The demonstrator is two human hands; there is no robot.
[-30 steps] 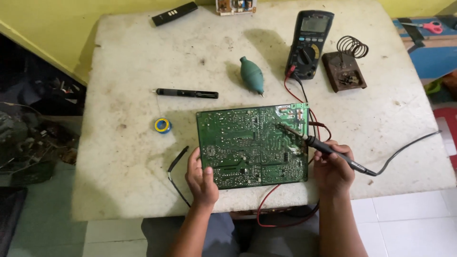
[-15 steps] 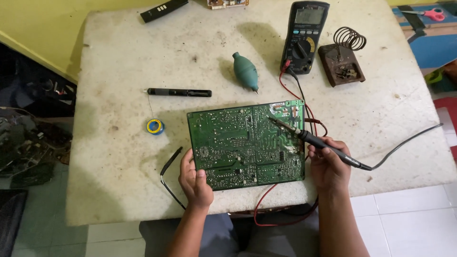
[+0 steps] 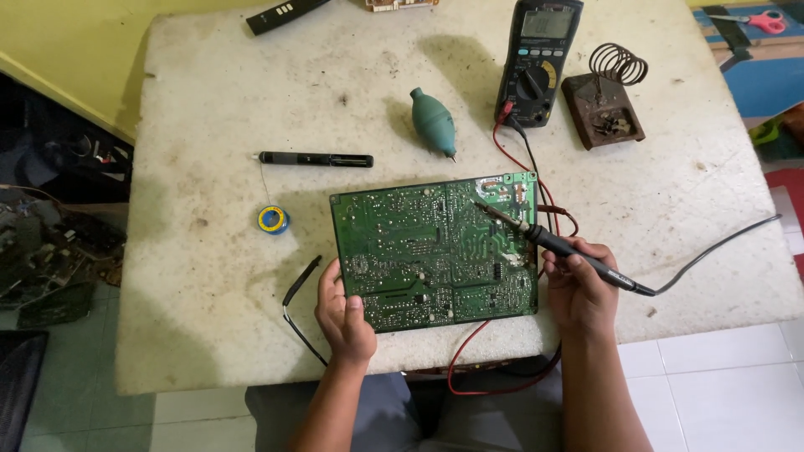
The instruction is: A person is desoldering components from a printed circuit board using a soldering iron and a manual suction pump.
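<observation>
Left hand (image 3: 342, 311) grips the green circuit board (image 3: 431, 249) at its corner while right hand (image 3: 578, 285) clasps a soldering iron (image 3: 553, 243), tip resting on the board.

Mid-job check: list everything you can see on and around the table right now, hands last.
table: 1, white, stained, centre
circuit board: 1, green, table front
soldering iron: 1, black, tip on the board's upper right
multimeter: 1, dark, table back
test leads: red and black, from multimeter past board
iron stand: 1, brown, coiled, right of multimeter
blower bulb: 1, teal, above board
black pen-shaped tool: 1, left of bulb
solder spool: 1, blue and yellow, left of board
scissors: 1, red, top right
left hand: holds board's left edge
right hand: grips soldering iron
</observation>
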